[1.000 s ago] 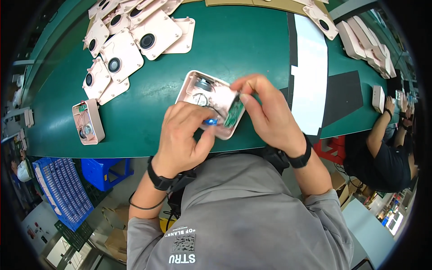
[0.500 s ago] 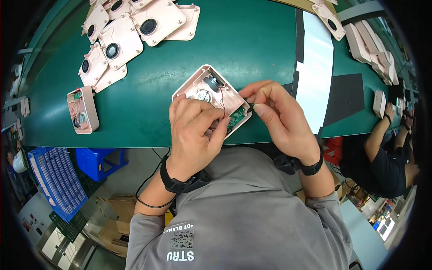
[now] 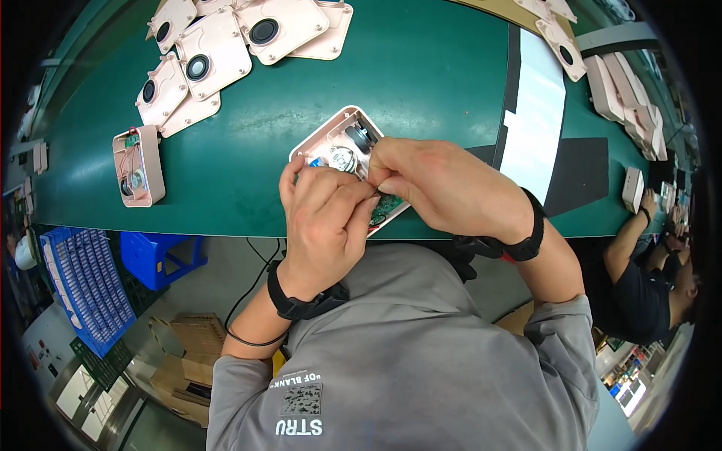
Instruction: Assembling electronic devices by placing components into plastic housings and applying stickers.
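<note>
A pale pink open plastic casing (image 3: 320, 137) lies tilted on the green table in front of me. Inside it are a black round speaker (image 3: 359, 137), a silvery round part (image 3: 344, 160) and a green circuit board (image 3: 386, 205). My left hand (image 3: 322, 214) grips the casing at its near left side, thumb and forefinger reaching in beside the board. Over the casing's right side, my right hand (image 3: 429, 180) has its fingertips pinched together above the board, close to the left fingers. What the pinch holds is hidden.
Another pink casing with wires (image 3: 154, 169) stands at the left. Pink panels with black round speakers (image 3: 214, 56) are heaped at the far left. A white sheet (image 3: 538, 113) and black sheet (image 3: 583, 177) lie right. A co-worker's arm (image 3: 628, 240) reaches onto the table beyond.
My right hand has moved left from beside the casing's right corner to over its inside, fingertips now meeting near my left fingers. My left hand keeps its hold.
</note>
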A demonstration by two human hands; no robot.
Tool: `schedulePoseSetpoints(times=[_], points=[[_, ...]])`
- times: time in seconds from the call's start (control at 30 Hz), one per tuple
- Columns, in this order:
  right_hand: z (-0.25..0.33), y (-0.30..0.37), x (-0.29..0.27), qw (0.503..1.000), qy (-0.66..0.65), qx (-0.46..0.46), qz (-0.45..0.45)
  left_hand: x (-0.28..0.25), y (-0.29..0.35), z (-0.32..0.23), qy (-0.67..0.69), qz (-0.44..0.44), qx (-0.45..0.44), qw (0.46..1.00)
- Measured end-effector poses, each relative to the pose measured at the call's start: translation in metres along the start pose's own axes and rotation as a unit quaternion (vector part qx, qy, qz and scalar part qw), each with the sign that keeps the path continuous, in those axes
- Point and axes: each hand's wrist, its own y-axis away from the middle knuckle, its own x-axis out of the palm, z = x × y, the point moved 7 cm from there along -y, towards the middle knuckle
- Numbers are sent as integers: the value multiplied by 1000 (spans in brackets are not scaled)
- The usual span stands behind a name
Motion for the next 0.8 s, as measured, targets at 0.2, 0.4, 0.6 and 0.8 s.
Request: schedulePoseSetpoints(times=[0.2, 0.4, 0.6, 0.8], points=[[-10, 17, 6, 994, -1, 20, -103, 10, -8, 2, 42, 19, 24, 999], [-21, 39, 12, 968, -127, 66, -205, 14, -20, -5, 68, 63, 47, 995], [-19, 42, 13, 969, -91, 64, -219, 14, -16, -6, 50, 53, 36, 997], [-25, 44, 16, 966, -142, 78, -199, 9, -19, -7, 17, 90, 18, 996]])
